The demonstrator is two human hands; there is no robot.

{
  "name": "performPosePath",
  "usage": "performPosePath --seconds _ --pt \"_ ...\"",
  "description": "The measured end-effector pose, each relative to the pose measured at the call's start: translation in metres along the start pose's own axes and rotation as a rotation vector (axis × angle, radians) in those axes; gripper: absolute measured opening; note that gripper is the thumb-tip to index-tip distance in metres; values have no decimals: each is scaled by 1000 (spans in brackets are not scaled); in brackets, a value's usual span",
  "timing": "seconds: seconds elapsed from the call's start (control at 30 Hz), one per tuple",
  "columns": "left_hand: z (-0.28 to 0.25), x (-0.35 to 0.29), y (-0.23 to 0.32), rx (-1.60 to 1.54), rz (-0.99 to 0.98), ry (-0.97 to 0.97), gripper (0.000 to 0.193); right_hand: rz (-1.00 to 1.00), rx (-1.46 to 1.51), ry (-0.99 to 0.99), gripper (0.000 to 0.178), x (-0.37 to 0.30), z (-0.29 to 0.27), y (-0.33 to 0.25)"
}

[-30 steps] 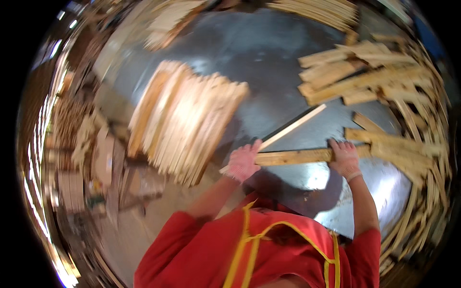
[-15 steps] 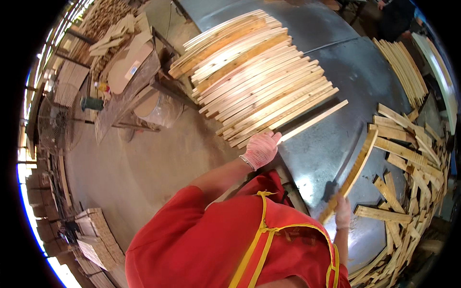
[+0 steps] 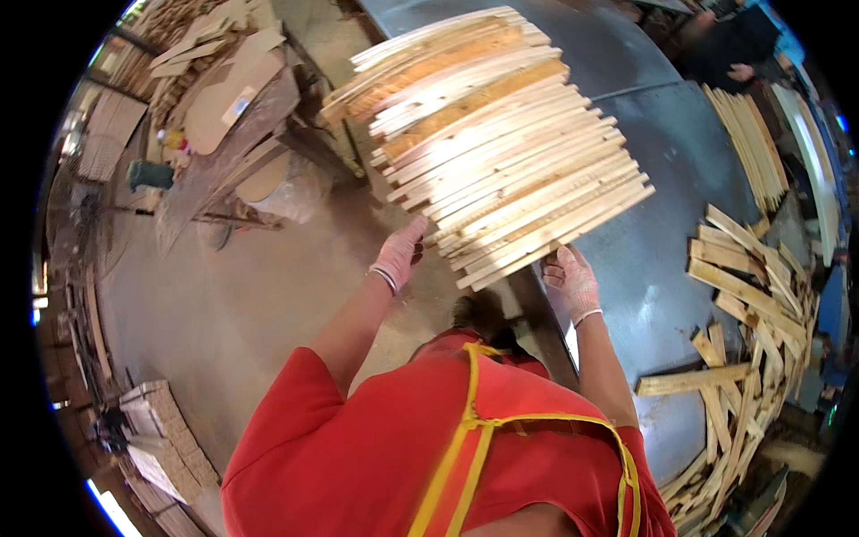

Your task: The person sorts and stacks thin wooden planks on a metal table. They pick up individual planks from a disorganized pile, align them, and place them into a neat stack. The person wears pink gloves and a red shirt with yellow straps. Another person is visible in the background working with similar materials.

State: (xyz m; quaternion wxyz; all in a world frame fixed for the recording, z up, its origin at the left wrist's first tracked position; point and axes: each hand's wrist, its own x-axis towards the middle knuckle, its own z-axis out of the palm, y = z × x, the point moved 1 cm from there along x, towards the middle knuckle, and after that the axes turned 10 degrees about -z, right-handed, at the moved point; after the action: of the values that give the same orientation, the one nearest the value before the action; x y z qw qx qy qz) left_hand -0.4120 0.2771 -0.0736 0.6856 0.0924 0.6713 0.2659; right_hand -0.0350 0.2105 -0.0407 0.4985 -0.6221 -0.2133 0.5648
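Gloved left hand [image 3: 400,255] just beside the left ends of a row of wooden strips [image 3: 519,166], with fingers bent inward and partly lost in shadow; impossible to tell whether touching the wood. Gloved right hand [image 3: 571,280] at the row's near edge, with fingers curled and tips close against the nearest strip; hard to say whether pinching it. Beyond and between both sets of fingers, the row itself, washed out by glare in places. Far past the right fingers, another person [image 3: 738,40], dark and cut off near the rim. Around the right fingers, a smooth grey metal tabletop [image 3: 658,259], with a seam farther out. Right of those fingers, a jumbled heap of boards [image 3: 747,294]; beyond it, a sheaf of strips [image 3: 750,148]. Left of the left fingers, a brown floor [image 3: 259,304], with flat tan sheets [image 3: 210,125] farther out and stacked planks [image 3: 174,447] nearer the body.
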Motion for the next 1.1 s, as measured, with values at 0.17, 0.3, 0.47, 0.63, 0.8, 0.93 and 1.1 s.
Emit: performPosePath --seconds 0.17,0.3,0.47,0.63,0.8,0.93,1.1 --pt "42 10 -8 -274 -28 -209 40 55 63 -17 43 4 -11 4" --pt "34 -20 -41 -89 -141 -410 37 -107 -468 206 76 35 -27 10" --pt "69 -100 -7 1083 40 -32 48 31 -427 -14 68 7 -71 -24" --pt "146 -112 47 1480 644 132 52 -39 87 -43 46 8 -109 -46" --pt "264 -169 62 1556 1634 73 54 -310 -787 -104 41 12 -132 -123" --pt "328 -190 79 1920 1902 -68 35 -919 -1094 -459 45 0 -90 -177" --pt "286 -101 140 1831 946 -9 41 -1136 -1123 123 57 9 -86 -182"
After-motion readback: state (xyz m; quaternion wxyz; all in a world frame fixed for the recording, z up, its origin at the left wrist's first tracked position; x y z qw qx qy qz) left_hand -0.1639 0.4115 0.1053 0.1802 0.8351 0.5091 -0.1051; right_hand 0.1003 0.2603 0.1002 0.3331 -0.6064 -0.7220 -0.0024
